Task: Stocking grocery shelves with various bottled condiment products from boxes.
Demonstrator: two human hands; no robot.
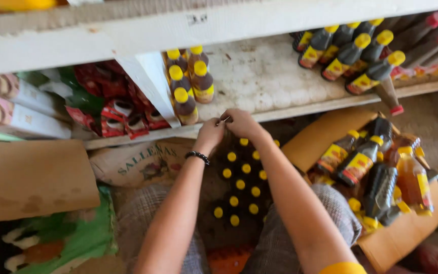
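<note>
A pack of dark bottles with yellow caps (pixel 240 183) stands upright between my knees, below the shelf edge. My left hand (pixel 210 134), with a black bead bracelet on its wrist, and my right hand (pixel 242 123) meet at the pack's far edge. The fingers of both are pinched together on the clear wrap there. A small shiny bit (pixel 225 120) shows between the fingertips; what it is I cannot tell. Three similar yellow-capped bottles (pixel 191 86) stand on the white shelf (pixel 269 81) just beyond my hands.
An open cardboard box (pixel 406 231) at the right holds several dark and orange bottles lying loose. More bottles (pixel 353 53) lie on the shelf's right side. Red sachets (pixel 122 114) and white cartons (pixel 21 104) fill the left bay behind a white divider (pixel 150 86). A cardboard sheet (pixel 31 177) lies at left.
</note>
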